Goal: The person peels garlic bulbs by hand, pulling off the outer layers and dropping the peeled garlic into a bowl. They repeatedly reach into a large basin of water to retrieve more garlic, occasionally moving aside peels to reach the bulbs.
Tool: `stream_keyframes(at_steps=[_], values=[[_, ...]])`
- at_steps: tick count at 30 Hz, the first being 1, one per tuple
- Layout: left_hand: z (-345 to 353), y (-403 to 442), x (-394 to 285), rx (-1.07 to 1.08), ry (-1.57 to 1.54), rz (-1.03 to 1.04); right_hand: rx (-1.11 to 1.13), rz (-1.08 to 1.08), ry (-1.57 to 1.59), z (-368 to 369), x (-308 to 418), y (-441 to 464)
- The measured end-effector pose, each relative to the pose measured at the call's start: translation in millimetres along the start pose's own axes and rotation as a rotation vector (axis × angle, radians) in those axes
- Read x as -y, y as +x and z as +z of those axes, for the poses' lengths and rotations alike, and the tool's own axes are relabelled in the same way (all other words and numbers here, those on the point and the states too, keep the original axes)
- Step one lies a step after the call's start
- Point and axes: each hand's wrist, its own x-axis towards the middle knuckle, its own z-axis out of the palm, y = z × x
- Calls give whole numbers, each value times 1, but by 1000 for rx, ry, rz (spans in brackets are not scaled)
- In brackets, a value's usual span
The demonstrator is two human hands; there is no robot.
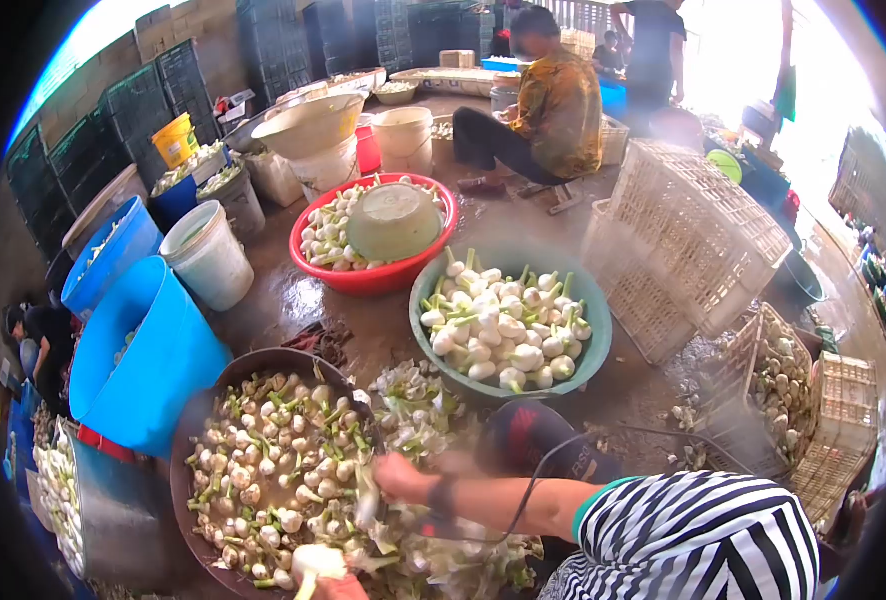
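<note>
Beside the brown tub (pixel 179 490), left grip (pixel 341 588) pinching white bulb (pixel 315 563), right grip (pixel 397 478) curled tight on blurred peel (pixel 366 500).

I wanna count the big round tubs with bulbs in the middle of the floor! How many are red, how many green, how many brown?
Red tub: 1
Green tub: 1
Brown tub: 1
Total: 3
</note>
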Motion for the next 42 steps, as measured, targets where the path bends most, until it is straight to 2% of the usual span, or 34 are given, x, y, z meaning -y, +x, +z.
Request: stream_keyframes(at_steps=[1, 3, 4, 5, 6, 7, 8, 9, 12, 14, 20, 23, 24, 27, 28, 30, 31, 33, 34, 35, 36, 37, 39, 40, 42], values=[[10, 10, -13, -73, -104, 9, 67, -64, -562, -10, -10, -10], [29, 22, -32, -92, 255, 234, 383, -166, -1031, -15, 29, -82], [19, 15, -14, -127, 102, -28, 393, -236, -888, -13, 38, -90], [29, 19, -28, -163, -50, -287, 403, -307, -742, -10, 46, -94], [44, 15, -44, -193, 46, -270, 412, -375, -599, -7, 51, -95], [81, 19, -93, -219, 142, -256, 394, -501, -405, -2, 53, -93], [81, 20, -94, -111, 226, -341, 370, -622, -209, 6, 54, -90], [72, 11, -62, -189, 308, -310, 342, -741, -12, 11, 56, -88], [81, 15, -74, -110, 222, -336, 212, -737, -414, 15, 64, -93], [78, 14, -67, -107, 182, -307, 148, -710, -474, 20, 59, -92], [79, 13, -69, -77, 549, -275, 59, -644, -683, 21, 77, -106], [87, 16, -91, -77, -92, -394, 55, -506, -658, 15, 79, -99], [69, 12, -68, 141, 183, -70, 56, -448, -637, 13, 78, -93], [68, 12, -66, 54, -232, -467, 130, -441, -580, 13, 58, -83], [64, 10, -57, 81, -243, -458, 127, -421, -588, 12, 53, -82], [46, 4, -25, -90, -764, -597, 120, -379, -598, 9, 43, -80], [50, 7, -31, -184, -1023, -659, 135, -361, -635, 4, 37, -77], [55, 11, -45, -182, -706, -561, 176, -320, -721, -12, 28, -74], [55, 13, -48, -162, -567, -542, 197, -394, -781, -16, 25, -78], [55, 14, -48, -138, -425, -524, 246, -477, -702, -17, 23, -74], [60, 11, -48, -254, -305, -544, 293, -562, -619, -17, 22, -66], [61, 10, -46, -237, -223, -505, 338, -648, -532, -17, 23, -59], [64, 11, -39, -186, -59, -428, 388, -746, -214, -6, 53, -77], [75, 16, -52, -253, -48, -489, 407, -793, -53, 0, 63, -84], [74, 16, -43, -118, 424, -91, 502, -658, -56, 3, 64, -83]])
